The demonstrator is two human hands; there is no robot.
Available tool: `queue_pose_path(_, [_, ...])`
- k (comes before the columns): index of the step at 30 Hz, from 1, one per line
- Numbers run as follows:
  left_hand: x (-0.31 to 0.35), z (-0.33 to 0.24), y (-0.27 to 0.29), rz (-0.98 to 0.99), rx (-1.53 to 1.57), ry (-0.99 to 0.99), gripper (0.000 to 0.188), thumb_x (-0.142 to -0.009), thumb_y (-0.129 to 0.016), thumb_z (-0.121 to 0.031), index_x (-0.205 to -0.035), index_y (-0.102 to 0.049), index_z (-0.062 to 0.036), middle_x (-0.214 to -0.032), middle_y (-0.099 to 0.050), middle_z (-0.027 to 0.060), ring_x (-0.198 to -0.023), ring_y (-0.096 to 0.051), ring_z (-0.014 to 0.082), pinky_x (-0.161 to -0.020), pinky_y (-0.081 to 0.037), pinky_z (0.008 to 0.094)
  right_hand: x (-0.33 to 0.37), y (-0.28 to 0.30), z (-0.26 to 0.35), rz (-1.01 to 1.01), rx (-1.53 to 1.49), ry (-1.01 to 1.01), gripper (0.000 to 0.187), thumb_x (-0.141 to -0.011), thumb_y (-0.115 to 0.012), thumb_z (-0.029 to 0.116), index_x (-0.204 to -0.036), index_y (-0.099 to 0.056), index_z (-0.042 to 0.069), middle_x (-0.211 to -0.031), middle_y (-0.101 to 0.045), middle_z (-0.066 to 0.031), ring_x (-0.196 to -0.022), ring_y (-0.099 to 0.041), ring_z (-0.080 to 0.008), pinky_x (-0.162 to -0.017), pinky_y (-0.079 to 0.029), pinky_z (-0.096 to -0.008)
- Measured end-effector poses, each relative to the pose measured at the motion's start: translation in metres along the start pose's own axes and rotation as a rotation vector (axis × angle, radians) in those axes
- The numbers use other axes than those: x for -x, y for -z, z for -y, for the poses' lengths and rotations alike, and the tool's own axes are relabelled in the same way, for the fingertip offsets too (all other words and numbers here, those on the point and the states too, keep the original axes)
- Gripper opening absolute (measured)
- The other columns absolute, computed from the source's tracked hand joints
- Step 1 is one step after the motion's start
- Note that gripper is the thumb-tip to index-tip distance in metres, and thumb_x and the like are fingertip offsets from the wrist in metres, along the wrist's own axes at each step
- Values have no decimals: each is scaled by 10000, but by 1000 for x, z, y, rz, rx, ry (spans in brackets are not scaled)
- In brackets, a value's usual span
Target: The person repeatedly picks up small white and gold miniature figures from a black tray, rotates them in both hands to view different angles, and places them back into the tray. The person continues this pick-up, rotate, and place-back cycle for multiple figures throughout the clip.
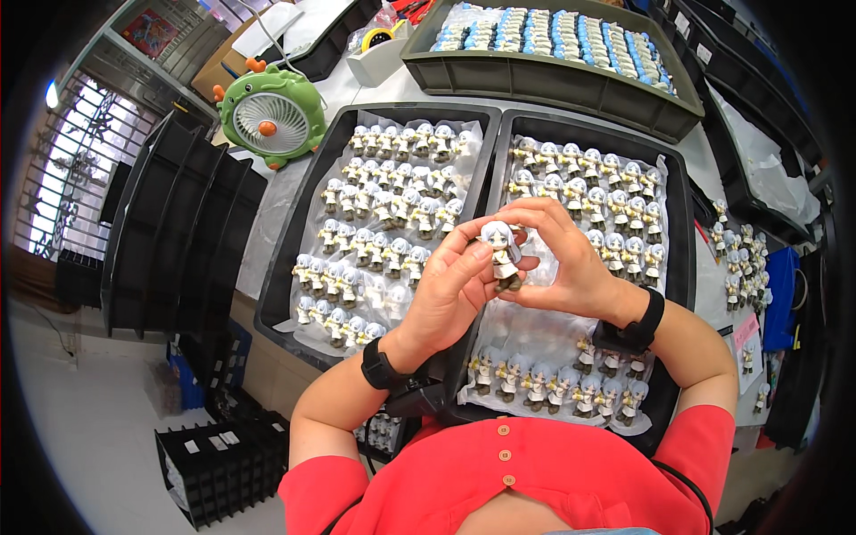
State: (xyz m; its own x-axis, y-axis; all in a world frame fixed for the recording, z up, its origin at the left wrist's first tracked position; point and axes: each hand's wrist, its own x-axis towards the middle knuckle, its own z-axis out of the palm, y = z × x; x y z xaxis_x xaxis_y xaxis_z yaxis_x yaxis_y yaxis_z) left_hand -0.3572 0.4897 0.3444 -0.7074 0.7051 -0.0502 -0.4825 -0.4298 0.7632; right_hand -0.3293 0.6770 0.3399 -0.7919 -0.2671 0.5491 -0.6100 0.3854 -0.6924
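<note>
Between my two hands, above the trays, is a small figurine [502, 252] with pale lilac hair, a white outfit and dark brown boots, held upright. My left hand [453, 283] grips it from the left, thumb across its side. My right hand [563, 259] curls round it from the right, fingers bent behind and beside it. Under my hands lie two black trays lined with white sheets: the left tray [276, 294] and the right tray [685, 214]. Rows of like figurines [390, 209] fill the left one, and more figurines [560, 385] lie in the right one.
A green fan [270, 116] stands at the far left. Behind the trays sits a grey-green crate [553, 85] of blue-and-white parts. At right are loose figurines [742, 265] and a blue object [781, 299]. Stacked black trays [160, 236] rise on the left, with a tape dispenser [379, 61] at the back.
</note>
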Motion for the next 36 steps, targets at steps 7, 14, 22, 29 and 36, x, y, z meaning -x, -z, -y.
queue_pose_path(7, [-1, 5, 1, 0, -31, 20, 499, -962, -496, -290, -1370, -329, -55, -1283, -482, 106, -1142, -542, 203, -883, -495, 356, 1, 1, 1, 4, 47, 25, 648, -624, -787, 121, -1205, -504, 67, -1199, -484, -122, -1033, -506, -260, -860, -452, -369])
queue_pose_path(14, [3, 16, -1, -50, -406, -168, 592, -947, -545, -141, -1444, -236, -52, -1228, -479, 63, -1098, -491, 111, -895, -437, 276, -1, -1, 9, -50, 513, 153, 612, -609, -725, 62, -1179, -503, 79, -1215, -495, -92, -1168, -454, -307, -940, -380, -430])
queue_pose_path(22, [-1, 5, -6, 3, -126, 34, 563, -869, -608, -103, -1362, -352, -15, -1244, -500, 91, -1133, -527, 195, -960, -438, 349, 4, -6, 5, -20, 269, 123, 731, -545, -822, 168, -1192, -501, 61, -1198, -497, -106, -1151, -454, -321, -962, -381, -438])
queue_pose_path(29, [-3, -1, -4, 86, -28, 58, 491, -899, -508, -224, -1317, -382, 0, -1242, -506, 116, -1147, -541, 266, -977, -449, 392, 4, -6, 2, -14, 82, 64, 733, -582, -846, 260, -1205, -516, 58, -1185, -499, -132, -1118, -462, -328, -962, -386, -416])
queue_pose_path(36, [-1, 2, -1, 100, 15, 38, 489, -971, -422, -313, -1331, -361, 13, -1278, -480, 123, -1173, -526, 278, -952, -471, 400, 4, -4, 0, 26, -60, -18, 746, -618, -847, 293, -1240, -514, 50, -1209, -494, -122, -1119, -460, -290, -919, -433, -384])
